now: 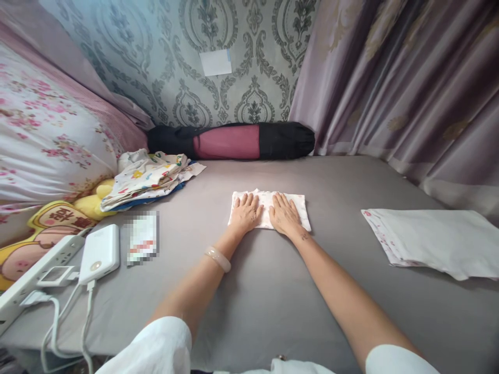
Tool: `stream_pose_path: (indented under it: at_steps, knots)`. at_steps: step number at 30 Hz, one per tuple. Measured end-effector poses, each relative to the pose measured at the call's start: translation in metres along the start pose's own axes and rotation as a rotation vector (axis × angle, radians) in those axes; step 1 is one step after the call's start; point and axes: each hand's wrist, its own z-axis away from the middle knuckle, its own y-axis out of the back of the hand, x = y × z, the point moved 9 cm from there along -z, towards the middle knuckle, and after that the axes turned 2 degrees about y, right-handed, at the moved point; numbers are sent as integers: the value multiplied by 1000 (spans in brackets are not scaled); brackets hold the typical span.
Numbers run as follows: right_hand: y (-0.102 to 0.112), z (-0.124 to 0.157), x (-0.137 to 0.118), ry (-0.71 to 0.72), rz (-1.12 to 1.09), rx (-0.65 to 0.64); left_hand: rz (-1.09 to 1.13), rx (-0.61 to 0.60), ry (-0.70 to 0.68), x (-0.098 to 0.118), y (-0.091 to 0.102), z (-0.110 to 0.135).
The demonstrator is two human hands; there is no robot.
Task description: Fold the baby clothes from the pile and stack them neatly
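White folded cloth (265,202), both hands (246,213) (286,213) flat, unclenched on top; grey sheet (268,280) wide around its edges

Soft light, faint shadows; stretched edges, pixelated patch (143,238)

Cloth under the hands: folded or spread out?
Folded: the cloth lies as a compact rectangle, left hand and right hand flat on it.

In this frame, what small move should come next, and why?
Probably slide the left hand and right hand gently apart to smooth the pale cloth: both lie flat on it, neither grips it, and its far edge looks slightly uneven.
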Motion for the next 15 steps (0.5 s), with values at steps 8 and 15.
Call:
stream_pose_path:
  at_steps: [8,15]
  knots:
    - [6,7,19,-136,25,47,2,80,181,-21,3,4]
    - [2,7,26,-130,4,13,41,47,194,-22,1,4]
